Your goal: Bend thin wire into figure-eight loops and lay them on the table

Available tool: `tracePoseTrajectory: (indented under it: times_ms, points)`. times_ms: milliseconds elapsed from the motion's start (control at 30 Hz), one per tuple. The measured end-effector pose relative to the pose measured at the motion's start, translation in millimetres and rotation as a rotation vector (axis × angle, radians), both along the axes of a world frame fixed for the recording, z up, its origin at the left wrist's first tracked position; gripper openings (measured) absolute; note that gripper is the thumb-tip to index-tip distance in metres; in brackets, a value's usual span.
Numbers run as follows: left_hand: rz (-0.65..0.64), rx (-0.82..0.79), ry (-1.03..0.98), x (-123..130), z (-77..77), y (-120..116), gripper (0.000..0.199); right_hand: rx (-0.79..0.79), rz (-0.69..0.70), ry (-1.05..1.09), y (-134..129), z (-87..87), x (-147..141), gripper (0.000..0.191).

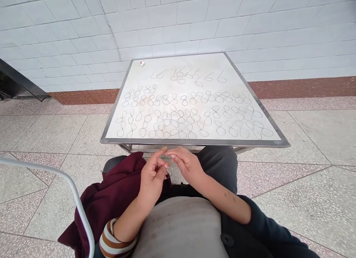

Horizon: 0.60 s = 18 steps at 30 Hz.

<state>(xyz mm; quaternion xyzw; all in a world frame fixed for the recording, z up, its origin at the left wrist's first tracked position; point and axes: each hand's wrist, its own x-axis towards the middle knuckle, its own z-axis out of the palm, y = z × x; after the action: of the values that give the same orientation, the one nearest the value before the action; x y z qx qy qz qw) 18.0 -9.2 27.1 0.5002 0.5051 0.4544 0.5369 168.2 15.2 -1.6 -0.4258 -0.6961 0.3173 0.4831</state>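
Observation:
My left hand [153,173] is closed in a pinch over my lap, thumb against the fingers. A thin dark strand [170,172], like wire or thread, curves out from its fingertips. There is an orange-red patch at the thumb tip. My right hand [185,164] meets it from the right, its fingertips almost touching the left forefinger. Its thumb and fingers are drawn together, and what lies between them is too fine to make out. Beyond both hands, many thin figure-eight loops [184,100] lie in rows on the white tabletop [172,61].
Several six-shaped strands [221,77] lie toward the table's back. A small white-and-red object [142,64] sits in its far left corner. The metal table edge [194,142] is just past my knees. Maroon cloth [111,193] covers my left leg, beside a curved grey tube [72,187].

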Motion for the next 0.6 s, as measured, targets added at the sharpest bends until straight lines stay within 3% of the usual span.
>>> tracePoseTrajectory:
  times_ms: [100,300,600]
  points:
    - [0.004,0.008,-0.009,-0.1,0.4,-0.1,0.046,0.001,0.011,-0.001,-0.2,2.8,1.7,0.030]
    - [-0.004,0.027,0.028,-0.5,-0.1,-1.1,0.054,-0.165,0.088,0.123,0.9,1.9,1.2,0.026]
    - [-0.061,0.039,0.068,1.6,-5.9,-4.1,0.056,-0.093,0.103,0.046,2.8,3.5,3.6,0.020]
